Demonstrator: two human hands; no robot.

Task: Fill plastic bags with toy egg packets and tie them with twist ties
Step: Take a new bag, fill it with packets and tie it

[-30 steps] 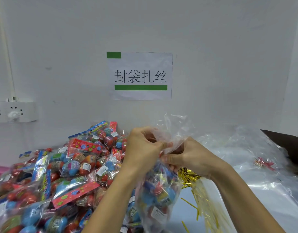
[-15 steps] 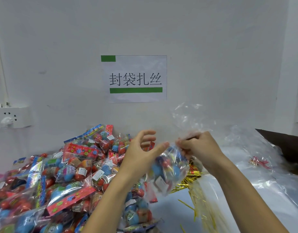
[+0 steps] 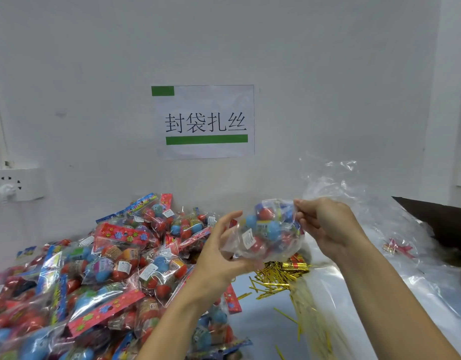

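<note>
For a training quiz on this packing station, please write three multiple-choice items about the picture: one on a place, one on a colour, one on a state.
1. Where does the pile of gold twist ties lie?
A. on the table under the held bag
B. on the wall socket
C. on the sign

2. What colour is the bar under the characters on the wall sign?
A. red
B. green
C. blue

3. How is the filled plastic bag?
A. lying in the packet pile
B. held up by the hands
C. hanging on the wall

Answers: 1 A, gold strips spread below the bag; 2 B, the bar is green; 3 B, the right hand pinches its neck while the left hand cups it.
</note>
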